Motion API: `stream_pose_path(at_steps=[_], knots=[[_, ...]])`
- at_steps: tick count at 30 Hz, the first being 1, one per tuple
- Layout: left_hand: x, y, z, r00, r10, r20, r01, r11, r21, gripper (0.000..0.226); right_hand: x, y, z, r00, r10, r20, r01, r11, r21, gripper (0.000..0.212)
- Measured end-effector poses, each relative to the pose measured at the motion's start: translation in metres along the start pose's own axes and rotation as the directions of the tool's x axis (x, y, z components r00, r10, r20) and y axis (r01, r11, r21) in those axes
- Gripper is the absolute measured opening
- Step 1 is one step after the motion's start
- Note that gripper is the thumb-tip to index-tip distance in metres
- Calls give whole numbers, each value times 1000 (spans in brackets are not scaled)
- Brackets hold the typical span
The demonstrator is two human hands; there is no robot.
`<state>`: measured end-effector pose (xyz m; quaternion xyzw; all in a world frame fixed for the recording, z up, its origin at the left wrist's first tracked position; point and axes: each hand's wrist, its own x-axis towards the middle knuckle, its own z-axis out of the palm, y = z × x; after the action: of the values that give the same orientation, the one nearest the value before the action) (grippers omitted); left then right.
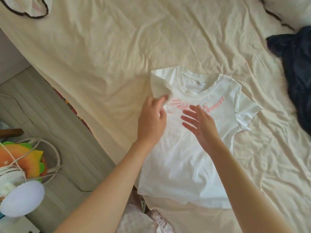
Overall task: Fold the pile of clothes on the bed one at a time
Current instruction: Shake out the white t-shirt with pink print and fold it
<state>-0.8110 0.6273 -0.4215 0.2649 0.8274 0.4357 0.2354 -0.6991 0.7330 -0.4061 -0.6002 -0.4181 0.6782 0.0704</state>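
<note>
A white T-shirt with pink script across the chest lies face up on the cream bed sheet, collar pointing away from me. Its left sleeve is folded in over the chest. My left hand pinches the edge of that folded sleeve between thumb and fingers. My right hand hovers over the middle of the shirt with its fingers straight and spread, holding nothing. The right sleeve lies flat, spread out to the side.
A dark navy garment is heaped at the right edge of the bed. A white item with dark trim lies at the top left. Pale pink clothing sits at the near edge. Beside the bed, cables and colourful objects cover the floor.
</note>
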Motion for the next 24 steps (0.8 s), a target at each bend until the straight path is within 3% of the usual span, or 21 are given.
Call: stream_pose_path(at_steps=[2, 4, 7, 9, 11, 13, 14, 16, 19, 21, 24], knots=[[-13, 0, 9, 936, 167, 309, -244, 942, 229, 41, 1, -5, -9, 996, -5, -88, 3, 1000, -19, 28], [-22, -8, 13, 914, 125, 385, -273, 893, 358, 41, 8, -9, -11, 982, -71, -175, 32, 975, -218, 33], [-25, -27, 9, 988, 50, 149, -92, 951, 294, 39, 28, -15, 2, 954, -279, -112, 169, 805, -569, 37], [-20, -38, 6, 990, -130, 45, 122, 980, 156, 36, 45, -22, 22, 922, -386, 23, 289, 648, -705, 42], [-13, -45, 8, 940, -327, 101, 327, 945, 14, 34, 63, -27, 43, 897, -412, 159, 367, 497, -786, 45], [-10, -49, 10, 910, -380, 164, 384, 923, 8, 28, 80, -34, 63, 895, -396, 205, 363, 380, -851, 41], [-10, -50, 10, 909, -380, 173, 382, 924, 23, 22, 88, -39, 71, 900, -389, 195, 346, 368, -863, 34], [-12, -50, 9, 922, -357, 153, 353, 934, 53, 18, 100, -46, 81, 928, -348, 134, 309, 518, -798, 21], [-17, -42, 15, 936, -336, 108, 319, 936, 153, 46, 108, -50, 85, 959, -268, 97, 271, 749, -605, 29], [-18, -35, 24, 940, -329, 91, 288, 906, 309, 52, 106, -48, 84, 955, -271, 118, 285, 739, -610, 32], [-13, -36, 26, 935, -348, 69, 300, 879, 372, 26, 105, -45, 81, 942, -304, 144, 321, 682, -658, 40]])
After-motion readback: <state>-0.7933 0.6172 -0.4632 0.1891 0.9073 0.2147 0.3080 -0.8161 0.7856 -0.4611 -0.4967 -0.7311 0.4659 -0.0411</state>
